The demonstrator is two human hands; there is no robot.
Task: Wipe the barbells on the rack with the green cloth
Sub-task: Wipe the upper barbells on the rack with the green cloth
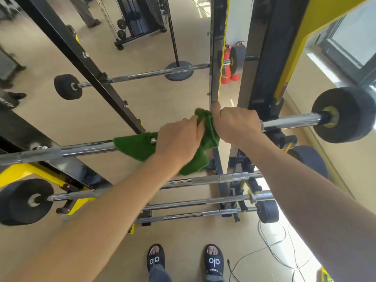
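The rack (262, 64), black uprights with yellow brackets, fills the view and carries several barbells one below another, all lying left to right across the person. The top bar (67, 150) is the one in hand: its chrome shaft runs from the lower left up toward a black plate (345, 117) at the right end, so any wipe must travel along that slanted line rather than toward or away from the body. The cloth (136, 146) is draped over the middle of this bar, one flap spread flat to the left along the shaft, the rest bunched between the two hands and hanging below. The left hand (179, 139) is clenched on the cloth and the bar beneath it; the right hand (237, 124) sits just beside it, fingers curled over the bar with the cloth's edge pressed at the thumb side. Bare shaft lies on both sides, a long run to the left and a shorter one to the right before the plate. Lower bars (223, 178) sit untouched beneath. The floor (183, 237) is pale and smooth, with loose cables (270, 247) at the right near the sandalled feet (185, 261). Another barbell rack and a fire extinguisher (225, 66) stand beyond.
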